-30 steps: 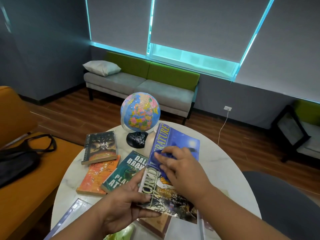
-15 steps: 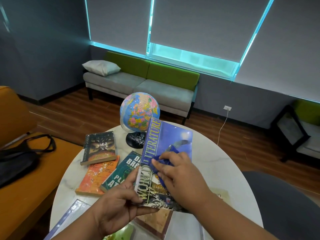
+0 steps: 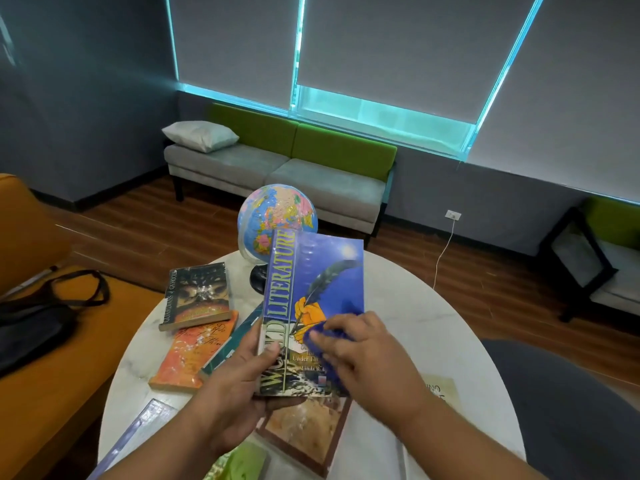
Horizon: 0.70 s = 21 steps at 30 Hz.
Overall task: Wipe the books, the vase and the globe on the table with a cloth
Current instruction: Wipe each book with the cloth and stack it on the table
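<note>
My left hand grips the lower spine edge of a blue "World Literature" book, held tilted up above the white round table. On the book's cover my right hand presses a blue cloth, most of it hidden under the fingers. The globe stands on a black base behind the book. A dark paperback, an orange book and a teal book lie to the left. A brown book lies under my hands. No vase shows.
An orange sofa with a black bag is at the left. A grey-green sofa with a pillow stands by the window. A dark chair is at the right. A clear-covered item and a green object lie at the near table edge.
The blue book has been tilted more upright and turned toward me. My right hand with the cloth has slid down the cover to its lower half.
</note>
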### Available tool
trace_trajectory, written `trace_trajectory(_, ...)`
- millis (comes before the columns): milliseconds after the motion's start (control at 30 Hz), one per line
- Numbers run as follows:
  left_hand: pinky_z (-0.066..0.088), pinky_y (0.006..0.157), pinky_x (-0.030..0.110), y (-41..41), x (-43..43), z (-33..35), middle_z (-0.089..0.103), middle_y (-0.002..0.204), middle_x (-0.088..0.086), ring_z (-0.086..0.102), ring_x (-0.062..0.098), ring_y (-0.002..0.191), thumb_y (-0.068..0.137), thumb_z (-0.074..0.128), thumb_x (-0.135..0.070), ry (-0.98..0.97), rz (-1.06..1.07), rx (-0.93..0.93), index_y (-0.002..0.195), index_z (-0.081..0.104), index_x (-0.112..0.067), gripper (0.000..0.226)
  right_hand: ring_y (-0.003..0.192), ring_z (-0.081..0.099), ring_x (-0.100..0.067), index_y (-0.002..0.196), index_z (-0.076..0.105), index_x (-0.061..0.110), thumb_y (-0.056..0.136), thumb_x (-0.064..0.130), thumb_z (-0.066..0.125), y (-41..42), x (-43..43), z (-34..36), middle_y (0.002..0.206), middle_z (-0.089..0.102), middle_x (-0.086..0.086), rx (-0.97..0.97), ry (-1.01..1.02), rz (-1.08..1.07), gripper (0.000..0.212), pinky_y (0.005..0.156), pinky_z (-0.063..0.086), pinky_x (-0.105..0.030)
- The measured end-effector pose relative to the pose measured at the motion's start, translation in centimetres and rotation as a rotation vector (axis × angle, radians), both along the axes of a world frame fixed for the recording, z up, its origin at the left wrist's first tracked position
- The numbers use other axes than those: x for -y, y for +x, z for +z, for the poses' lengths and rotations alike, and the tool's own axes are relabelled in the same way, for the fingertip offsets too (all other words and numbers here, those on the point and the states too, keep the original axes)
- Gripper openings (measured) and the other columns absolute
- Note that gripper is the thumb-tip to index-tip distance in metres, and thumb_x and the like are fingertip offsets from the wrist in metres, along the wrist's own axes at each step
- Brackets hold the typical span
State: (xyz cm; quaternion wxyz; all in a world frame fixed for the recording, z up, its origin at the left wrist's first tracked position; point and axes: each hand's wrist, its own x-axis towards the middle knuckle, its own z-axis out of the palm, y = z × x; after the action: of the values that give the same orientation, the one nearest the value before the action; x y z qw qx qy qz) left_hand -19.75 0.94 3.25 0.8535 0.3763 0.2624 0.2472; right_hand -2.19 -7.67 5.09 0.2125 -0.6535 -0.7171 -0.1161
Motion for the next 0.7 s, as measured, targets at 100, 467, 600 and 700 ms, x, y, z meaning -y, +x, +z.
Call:
trace_trajectory(100,0.058,0.065,0.044,0.0,0.1,0.2,0.071,0.111,0.005,0.071,0.028,0.082,0.083,0.053,-0.019,0.017,0.011,-0.006,0.116,0.061,-0.043,0.041,0.085,0.052,-0.022,0.113,0.069,0.032,0.089,0.036,0.044,0.2,0.0,0.2,0.111,0.063,0.008,-0.006,0.021,-0.07,0.035,0.064,0.056,-0.033)
trace_trajectory(467,0.056,0.072,0.05,-1.0,0.0,0.4,0.069,0.118,0.006,0.069,0.033,0.092,0.084,0.054,-0.019,0.014,-0.041,-0.034,0.119,0.059,-0.045,0.044,0.082,0.056,-0.027,0.113,0.07,0.029,0.09,0.034,0.049,3.0,-1.0,1.8,0.109,0.064,0.004,0.042,0.08,0.035,0.031,0.066,0.055,-0.033)
trace_trajectory(600,0.059,0.066,0.047,-1.6,0.6,0.2,0.066,0.124,0.009,0.068,0.035,0.095,0.086,0.053,-0.014,-0.007,-0.127,0.013,0.126,0.058,-0.04,0.048,0.092,0.049,-0.028,0.115,0.07,0.025,0.093,0.026,0.058,5.3,-3.1,3.8,0.114,0.061,0.002,-0.015,0.09,-0.291,0.025,0.068,0.055,-0.043)
trace_trajectory(700,0.058,0.071,0.049,-1.7,0.5,0.0,0.064,0.126,0.011,0.064,0.039,0.104,0.087,0.054,-0.013,0.003,-0.138,0.009,0.129,0.056,-0.037,0.049,0.086,0.052,-0.032,0.112,0.071,0.023,0.087,0.022,0.064,3.7,-3.7,3.7,0.108,0.063,-0.001,0.013,0.127,-0.291,0.026,0.061,0.055,-0.043)
